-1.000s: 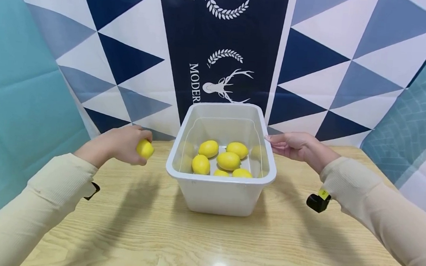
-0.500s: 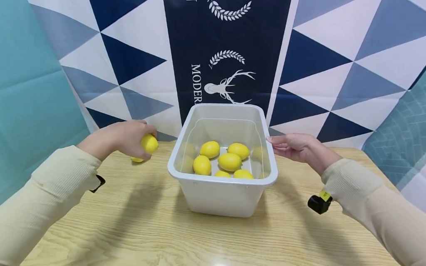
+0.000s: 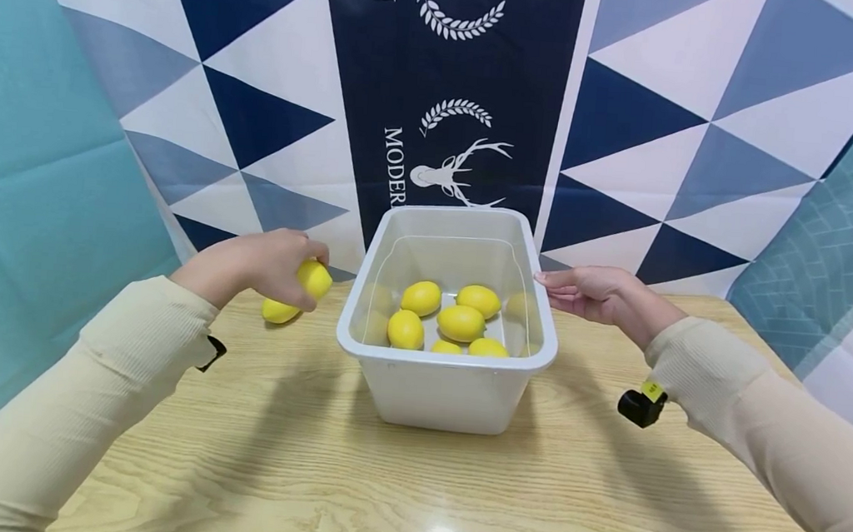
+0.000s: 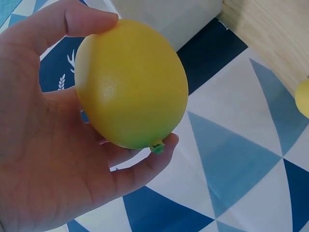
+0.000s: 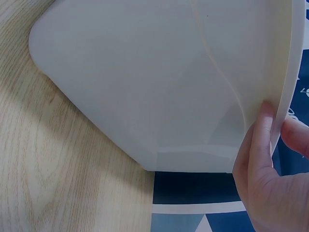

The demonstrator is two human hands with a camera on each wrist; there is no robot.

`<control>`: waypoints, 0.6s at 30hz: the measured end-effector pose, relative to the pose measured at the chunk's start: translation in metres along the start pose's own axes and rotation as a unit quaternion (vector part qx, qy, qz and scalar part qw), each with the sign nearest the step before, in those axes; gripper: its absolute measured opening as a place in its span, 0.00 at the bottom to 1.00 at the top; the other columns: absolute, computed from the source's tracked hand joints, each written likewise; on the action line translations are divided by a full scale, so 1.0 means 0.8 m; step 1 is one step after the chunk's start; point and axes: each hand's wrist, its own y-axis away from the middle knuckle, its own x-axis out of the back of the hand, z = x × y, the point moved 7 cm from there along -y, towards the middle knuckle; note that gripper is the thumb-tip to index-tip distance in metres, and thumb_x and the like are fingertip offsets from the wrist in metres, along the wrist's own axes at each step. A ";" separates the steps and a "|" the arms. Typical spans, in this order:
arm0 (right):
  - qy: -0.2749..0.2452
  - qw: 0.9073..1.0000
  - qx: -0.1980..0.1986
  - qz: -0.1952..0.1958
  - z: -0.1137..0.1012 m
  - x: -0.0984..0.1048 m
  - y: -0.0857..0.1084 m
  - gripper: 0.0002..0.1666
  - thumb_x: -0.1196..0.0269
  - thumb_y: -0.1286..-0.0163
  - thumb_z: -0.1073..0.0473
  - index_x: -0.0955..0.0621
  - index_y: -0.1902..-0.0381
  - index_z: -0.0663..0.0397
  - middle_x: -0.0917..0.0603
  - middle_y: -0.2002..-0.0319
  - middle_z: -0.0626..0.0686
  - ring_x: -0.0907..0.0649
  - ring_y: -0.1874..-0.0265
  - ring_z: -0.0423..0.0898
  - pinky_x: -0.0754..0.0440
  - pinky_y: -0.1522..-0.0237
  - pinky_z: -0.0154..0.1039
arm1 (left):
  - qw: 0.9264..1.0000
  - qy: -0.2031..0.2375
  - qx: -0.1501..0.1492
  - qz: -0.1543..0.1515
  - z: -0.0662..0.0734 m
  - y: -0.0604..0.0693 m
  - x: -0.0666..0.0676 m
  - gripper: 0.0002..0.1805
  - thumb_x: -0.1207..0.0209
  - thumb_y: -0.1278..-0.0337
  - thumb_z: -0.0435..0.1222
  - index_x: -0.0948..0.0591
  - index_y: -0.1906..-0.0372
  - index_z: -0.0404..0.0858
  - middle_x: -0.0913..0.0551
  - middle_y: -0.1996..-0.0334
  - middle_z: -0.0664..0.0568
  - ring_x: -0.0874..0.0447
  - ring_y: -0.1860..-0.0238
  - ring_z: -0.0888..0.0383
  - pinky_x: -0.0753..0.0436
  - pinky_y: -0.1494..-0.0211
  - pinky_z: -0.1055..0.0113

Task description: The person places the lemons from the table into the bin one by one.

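Note:
My left hand (image 3: 269, 262) grips a yellow lemon (image 3: 316, 279), held above the table to the left of the bin. In the left wrist view the thumb lies on one side of this lemon (image 4: 133, 87) and fingers on the other, with its green stem end showing. A white plastic bin (image 3: 446, 358) stands at the middle, several lemons (image 3: 460, 324) lying on its floor. My right hand (image 3: 593, 293) pinches the bin's right rim. Seen from the right wrist, its fingers (image 5: 260, 145) press the outer wall below the lip, the thumb beyond the rim.
Another lemon (image 3: 278, 311) lies on the wooden table (image 3: 394, 489), below and behind my left hand. A patterned cloth (image 3: 456, 76) hangs right behind the bin. Teal cloth (image 3: 42, 186) closes off the left side.
My left hand has moved right and slightly up with its lemon, closer to the bin. The lemon on the table behind it has come into sight. My right hand stays on the rim.

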 end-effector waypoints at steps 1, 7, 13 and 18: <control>0.000 1.000 0.000 0.001 -0.001 0.000 0.000 0.11 0.38 0.34 0.64 0.15 0.75 0.48 0.14 0.71 0.45 0.14 0.69 0.37 0.15 0.58 0.28 | 1.000 -0.002 -0.002 0.000 0.002 -0.002 0.002 0.26 0.36 0.59 0.42 0.23 0.50 0.39 0.21 0.61 0.46 0.26 0.63 0.52 0.23 0.66 0.65; -0.008 1.000 -0.002 0.000 -0.001 0.000 0.001 0.11 0.39 0.33 0.64 0.15 0.75 0.48 0.14 0.72 0.45 0.14 0.69 0.37 0.15 0.58 0.28 | 1.000 -0.009 -0.008 -0.008 0.010 -0.011 0.011 0.25 0.36 0.58 0.41 0.23 0.50 0.39 0.21 0.63 0.47 0.26 0.63 0.52 0.24 0.63 0.64; -0.004 1.000 -0.001 -0.001 0.000 -0.001 0.000 0.12 0.39 0.33 0.64 0.15 0.75 0.48 0.13 0.72 0.45 0.14 0.69 0.37 0.15 0.58 0.28 | 1.000 -0.001 -0.008 -0.015 0.019 -0.018 0.014 0.25 0.36 0.57 0.41 0.24 0.50 0.39 0.21 0.64 0.48 0.25 0.64 0.53 0.24 0.62 0.64; -0.003 1.000 0.001 -0.002 -0.001 -0.001 0.001 0.11 0.39 0.33 0.64 0.15 0.75 0.48 0.13 0.71 0.45 0.14 0.69 0.37 0.15 0.58 0.28 | 1.000 0.003 -0.012 -0.014 0.028 -0.026 0.018 0.25 0.36 0.56 0.41 0.23 0.48 0.41 0.20 0.61 0.48 0.25 0.62 0.53 0.23 0.60 0.64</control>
